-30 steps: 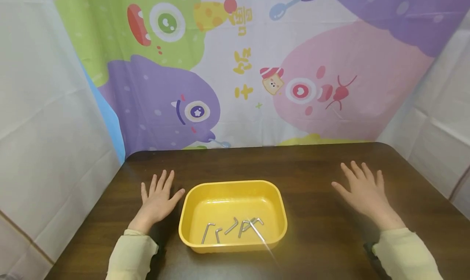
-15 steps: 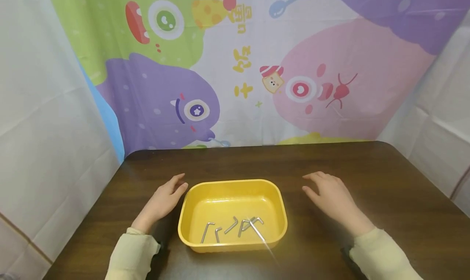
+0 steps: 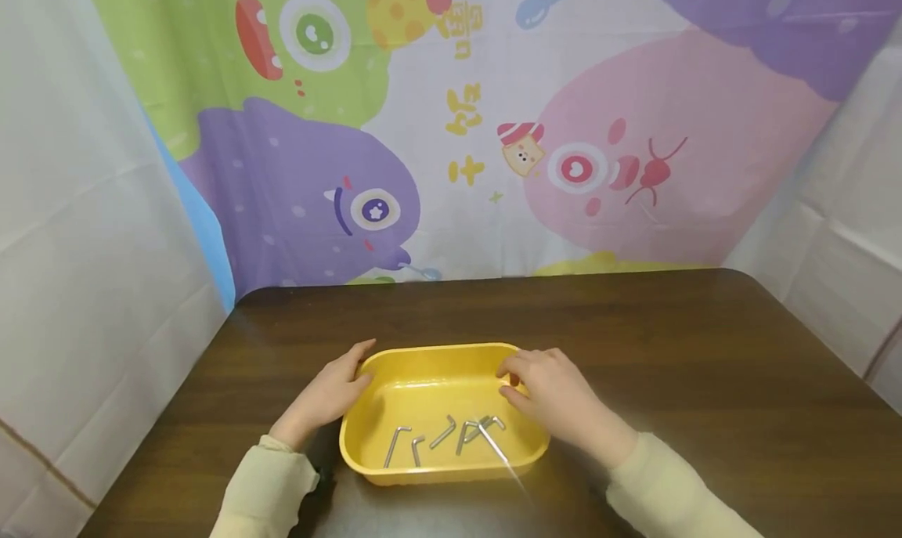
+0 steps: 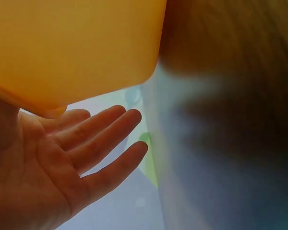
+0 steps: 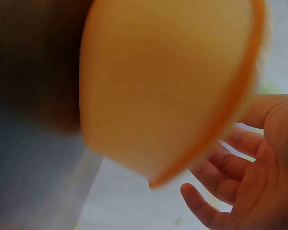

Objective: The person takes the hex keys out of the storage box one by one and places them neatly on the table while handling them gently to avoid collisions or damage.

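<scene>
A yellow plastic tray (image 3: 423, 476) stands on the dark table with several L-shaped Allen keys (image 3: 392, 447) lying on its floor, mostly toward the front. My left hand (image 3: 327, 393) is at the tray's left rim, thumb over the edge. In the left wrist view that hand (image 4: 48, 167) spreads straight fingers beneath and outside the tray wall (image 4: 77, 43). Over the right rim reaches my right hand (image 3: 564, 393), fingers loosely bent. From the right wrist, the hand (image 5: 259, 191) shows relaxed fingers beside the rim, with nothing gripped.
The dark wooden table (image 3: 669, 326) extends around the tray. Behind it hangs a cloth (image 3: 486, 232) printed with cartoon monsters. White panels (image 3: 77, 209) stand at the left and right sides.
My right hand has moved left from the table's right side to the tray's right rim. My left hand has drawn its spread fingers in and shifted right onto the left rim.
</scene>
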Demonstrator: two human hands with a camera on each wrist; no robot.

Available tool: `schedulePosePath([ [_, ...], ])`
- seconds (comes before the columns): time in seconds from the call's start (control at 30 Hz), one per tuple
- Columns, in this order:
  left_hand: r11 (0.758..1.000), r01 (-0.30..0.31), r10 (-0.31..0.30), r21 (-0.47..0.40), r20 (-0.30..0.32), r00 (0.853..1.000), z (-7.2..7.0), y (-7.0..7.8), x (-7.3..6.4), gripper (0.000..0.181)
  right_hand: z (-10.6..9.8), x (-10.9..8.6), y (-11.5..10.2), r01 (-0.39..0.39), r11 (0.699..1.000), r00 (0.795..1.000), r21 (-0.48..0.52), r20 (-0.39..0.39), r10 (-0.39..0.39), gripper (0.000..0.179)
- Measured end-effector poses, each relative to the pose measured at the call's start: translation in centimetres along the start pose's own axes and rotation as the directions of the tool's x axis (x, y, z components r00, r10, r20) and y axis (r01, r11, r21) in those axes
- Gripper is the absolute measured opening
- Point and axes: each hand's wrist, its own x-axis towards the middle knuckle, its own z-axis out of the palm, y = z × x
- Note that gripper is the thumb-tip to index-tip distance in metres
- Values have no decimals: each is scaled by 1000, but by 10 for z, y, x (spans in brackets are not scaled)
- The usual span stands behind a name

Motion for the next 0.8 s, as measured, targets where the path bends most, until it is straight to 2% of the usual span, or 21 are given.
schedulePosePath([
  [0.2, 1000, -9, 9, 17, 7, 1000, 2, 1, 0, 52, 11, -1, -19, 62, 997, 993, -39, 108, -57, 13],
  [0.3, 999, -34, 34, 31, -17, 999, 2, 3, 0, 50, 16, -1, -24, 77, 995, 986, -65, 151, -67, 15],
  [0.4, 999, -37, 38, 24, -11, 999, 3, 3, 0, 49, 22, -1, -26, 73, 995, 980, -69, 192, -59, 17],
  [0.57, 1000, -7, 7, 14, 15, 1000, 5, 3, -1, 48, 27, -2, -27, 59, 997, 976, -54, 215, -46, 16],
  [0.8, 1000, 25, -25, -15, 28, 999, 5, 2, 0, 39, 29, 0, -25, 65, 997, 973, -41, 226, -54, 11],
])
